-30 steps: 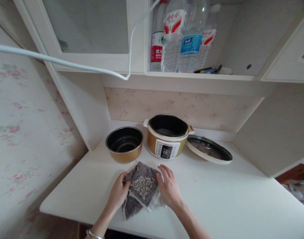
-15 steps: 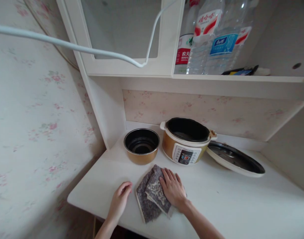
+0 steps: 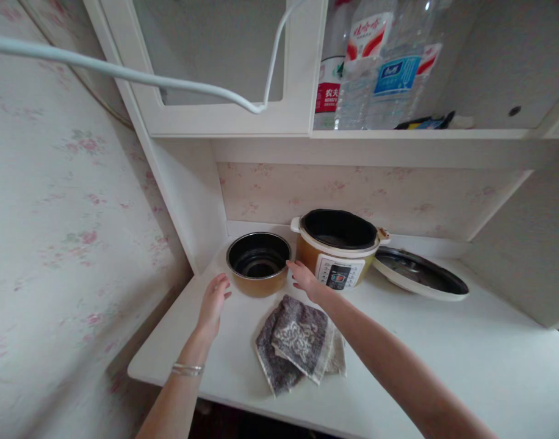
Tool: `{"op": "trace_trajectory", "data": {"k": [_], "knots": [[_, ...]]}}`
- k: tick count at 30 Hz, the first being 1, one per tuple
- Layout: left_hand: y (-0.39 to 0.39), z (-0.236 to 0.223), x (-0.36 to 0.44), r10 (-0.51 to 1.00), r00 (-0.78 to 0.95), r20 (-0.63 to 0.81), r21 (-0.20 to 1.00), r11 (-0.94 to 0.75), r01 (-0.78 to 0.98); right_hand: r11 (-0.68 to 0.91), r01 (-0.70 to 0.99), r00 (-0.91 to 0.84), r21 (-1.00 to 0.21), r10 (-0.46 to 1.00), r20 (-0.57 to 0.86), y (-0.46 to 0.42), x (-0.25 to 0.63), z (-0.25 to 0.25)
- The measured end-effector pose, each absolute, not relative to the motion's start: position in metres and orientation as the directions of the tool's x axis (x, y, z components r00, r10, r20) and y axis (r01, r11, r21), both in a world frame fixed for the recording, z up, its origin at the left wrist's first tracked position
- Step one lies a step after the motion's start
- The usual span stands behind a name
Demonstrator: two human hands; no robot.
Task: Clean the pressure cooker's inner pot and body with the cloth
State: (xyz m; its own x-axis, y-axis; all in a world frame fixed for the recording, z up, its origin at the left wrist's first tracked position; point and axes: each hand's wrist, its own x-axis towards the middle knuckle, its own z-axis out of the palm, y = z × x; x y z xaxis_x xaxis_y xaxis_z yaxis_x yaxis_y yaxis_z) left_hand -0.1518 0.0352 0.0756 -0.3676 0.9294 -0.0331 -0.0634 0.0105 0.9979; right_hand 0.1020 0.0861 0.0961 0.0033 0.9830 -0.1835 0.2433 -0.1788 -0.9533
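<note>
A round inner pot (image 3: pixel 257 285), gold outside and black inside, stands upright on the white table. My left hand (image 3: pixel 213 302) is just left of it, fingers parted and holding nothing. On the pot's other side, my right hand (image 3: pixel 304 278) has its fingertips at or very near the rim; whether they touch, I cannot tell. Its fingers are apart and empty. Below the pot a grey patterned cloth (image 3: pixel 302 341) lies rumpled. Right of the pot stands a gold and white electric pressure cooker (image 3: pixel 309 253) with its top off.
The cooker's lid (image 3: pixel 421 274) lies tilted, dark inside up, at the right. Above are a cabinet shelf (image 3: pixel 426 133) with plastic bottles (image 3: pixel 396 76) and a glass-panelled door (image 3: pixel 215 49). A white cable (image 3: pixel 169 91) hangs across the upper left. Floral wallpaper borders the table's left.
My right hand has left the cloth and moved up and left to the pot's right side. My left hand has moved up toward its left side, and its fingers have opened.
</note>
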Motion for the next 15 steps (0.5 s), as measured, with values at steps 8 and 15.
{"op": "trace_trajectory", "data": {"k": [8, 15], "knots": [[0.079, 0.102, -0.145, 0.923, -0.378, -0.070, 0.993, 0.101, 0.063, -0.355, 0.211, 0.064, -0.911, 0.935, -0.349, 0.109, 0.088, 0.104], [0.065, 0.090, -0.140, 0.955, -0.290, -0.062, 0.997, 0.044, -0.067, -0.230, 0.302, 0.098, -0.925, 0.973, -0.210, 0.093, 0.081, 0.111]]}}
